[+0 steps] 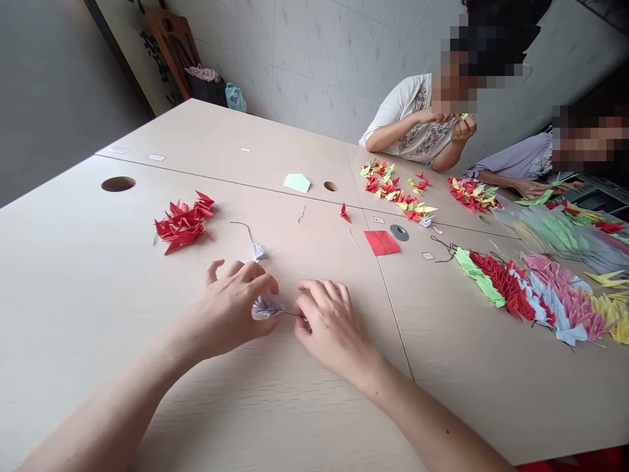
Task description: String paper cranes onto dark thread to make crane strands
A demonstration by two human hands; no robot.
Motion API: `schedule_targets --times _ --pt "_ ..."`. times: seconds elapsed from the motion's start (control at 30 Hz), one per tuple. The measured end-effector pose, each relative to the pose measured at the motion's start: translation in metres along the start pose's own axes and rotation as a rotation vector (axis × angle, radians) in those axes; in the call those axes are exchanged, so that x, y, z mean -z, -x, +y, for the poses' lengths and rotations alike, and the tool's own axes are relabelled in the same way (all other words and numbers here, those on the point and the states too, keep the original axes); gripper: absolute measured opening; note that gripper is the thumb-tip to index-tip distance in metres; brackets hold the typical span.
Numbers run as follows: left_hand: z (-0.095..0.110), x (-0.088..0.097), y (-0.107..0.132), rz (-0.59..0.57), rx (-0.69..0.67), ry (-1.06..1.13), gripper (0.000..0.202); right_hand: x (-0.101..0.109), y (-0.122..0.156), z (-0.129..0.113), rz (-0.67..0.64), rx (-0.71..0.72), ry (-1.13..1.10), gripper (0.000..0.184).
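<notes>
At the middle of the table [206, 406], my left hand [238, 298] curls around a bunch of white folded paper cranes [268, 307] strung close together. A dark cord [291, 313] runs from the bunch to my right hand [327, 314], whose thumb and fingertips are pinched on it. Part of the cord and whatever else lies under those fingers is hidden. Just beyond my left hand, another white paper crane [258, 251] lies with a dark cord tail [242, 224] curving away from it. A pile of red paper cranes [184, 221] sits farther left.
A red paper square [382, 243], a metal ring [399, 233] and a pale green paper [297, 183] lie beyond my hands. Strings of coloured cranes [511, 288] spread at the right. Across the table, one person [413, 121] folds yellow paper; another person's hand [531, 189] is near green paper.
</notes>
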State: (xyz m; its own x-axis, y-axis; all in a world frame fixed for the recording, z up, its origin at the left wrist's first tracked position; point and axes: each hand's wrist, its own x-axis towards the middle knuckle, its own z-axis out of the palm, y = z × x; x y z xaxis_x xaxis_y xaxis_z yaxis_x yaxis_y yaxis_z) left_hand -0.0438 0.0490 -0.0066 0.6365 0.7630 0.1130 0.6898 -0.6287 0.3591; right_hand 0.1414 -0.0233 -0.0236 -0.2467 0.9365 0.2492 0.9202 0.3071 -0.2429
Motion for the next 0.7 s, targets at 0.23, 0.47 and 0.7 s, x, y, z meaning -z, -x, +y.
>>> schedule_targets --times 0.23,0.47,0.7 --pt "0.002 -0.010 0.003 0.009 -0.008 -0.060 0.020 0.014 -0.002 0.020 -0.134 -0.094 -0.036 0.011" --pt "0.003 -0.012 0.002 -0.073 -0.016 0.012 0.026 0.007 -0.007 0.008 -0.092 -0.123 -0.146 0.008" --pt "0.002 -0.010 0.000 -0.110 0.002 -0.007 0.021 0.008 -0.005 0.015 -0.037 -0.095 -0.008 0.007"
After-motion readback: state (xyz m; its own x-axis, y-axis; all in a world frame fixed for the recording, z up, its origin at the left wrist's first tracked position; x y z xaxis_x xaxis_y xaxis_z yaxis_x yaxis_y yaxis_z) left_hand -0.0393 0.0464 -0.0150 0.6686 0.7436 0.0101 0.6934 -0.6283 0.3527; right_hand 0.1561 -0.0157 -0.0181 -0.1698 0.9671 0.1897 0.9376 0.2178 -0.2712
